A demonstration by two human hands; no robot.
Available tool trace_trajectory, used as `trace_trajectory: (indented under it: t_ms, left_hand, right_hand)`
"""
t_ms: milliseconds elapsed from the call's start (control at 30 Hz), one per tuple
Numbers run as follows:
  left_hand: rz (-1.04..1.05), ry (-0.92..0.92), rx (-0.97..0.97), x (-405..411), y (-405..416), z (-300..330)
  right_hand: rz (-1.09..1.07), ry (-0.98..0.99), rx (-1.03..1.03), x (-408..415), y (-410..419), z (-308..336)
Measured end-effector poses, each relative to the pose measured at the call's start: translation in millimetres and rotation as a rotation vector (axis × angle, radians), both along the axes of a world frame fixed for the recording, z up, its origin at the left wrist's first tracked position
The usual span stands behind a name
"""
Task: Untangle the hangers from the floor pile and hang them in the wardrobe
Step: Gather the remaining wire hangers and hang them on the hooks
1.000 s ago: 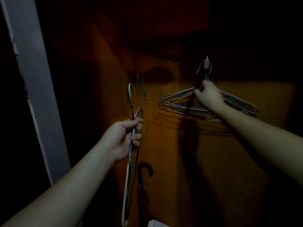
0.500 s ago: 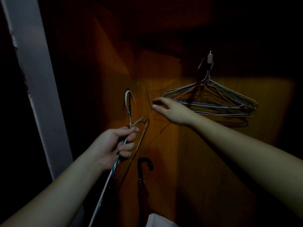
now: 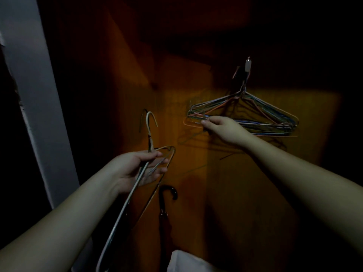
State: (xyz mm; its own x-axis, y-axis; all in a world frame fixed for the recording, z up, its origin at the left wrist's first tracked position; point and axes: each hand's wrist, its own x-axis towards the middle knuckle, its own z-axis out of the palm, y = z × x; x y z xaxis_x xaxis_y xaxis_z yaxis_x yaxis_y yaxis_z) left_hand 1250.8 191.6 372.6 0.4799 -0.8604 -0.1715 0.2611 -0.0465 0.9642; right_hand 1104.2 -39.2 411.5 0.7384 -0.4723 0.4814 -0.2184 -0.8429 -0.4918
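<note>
In the dim wardrobe, a bunch of several coloured wire hangers (image 3: 265,114) hangs from a small wall hook (image 3: 248,65). My right hand (image 3: 222,126) reaches to the bunch's left end and pinches a thin orange wire hanger (image 3: 186,123) that lies against it. My left hand (image 3: 141,167) is lower and further left. It grips a few wire hangers (image 3: 150,124) just below their hooks, thumb over the necks. Their frames slant down to the left past my forearm.
A dark umbrella with a curved handle (image 3: 167,195) leans against the orange wooden back wall (image 3: 225,193) below my left hand. Something white (image 3: 184,262) lies at the bottom edge. A grey door frame (image 3: 33,75) runs down the left side.
My right hand left the hook, reached across to the hangers in my left hand, then moved back to the bunch with a thin hanger. My left hand's hangers tilted leftward.
</note>
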Motion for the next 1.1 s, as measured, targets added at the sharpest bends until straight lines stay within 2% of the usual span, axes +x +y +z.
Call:
trace_trajectory:
  t_ms: [367,500,567,867,1100]
  left_hand:
    - [0.006,0.001,-0.045,8,-49,-8]
    - [0.051,-0.004,-0.055,-5,-62,0]
    - [0.09,0.051,-0.092,-11,-67,3]
    - [0.169,0.185,-0.139,-13,-85,25]
    - [0.197,0.153,-0.17,-19,-93,42]
  right_hand:
    - [-0.396,-0.027,-0.025,-84,-66,5]
    - [-0.556,-0.104,-0.049,-102,-86,10]
    - [-0.608,-0.132,-0.031,-105,-97,16]
    - [-0.608,-0.269,0.067,-91,-132,52]
    - [-0.576,-0.331,0.049,-67,-143,84]
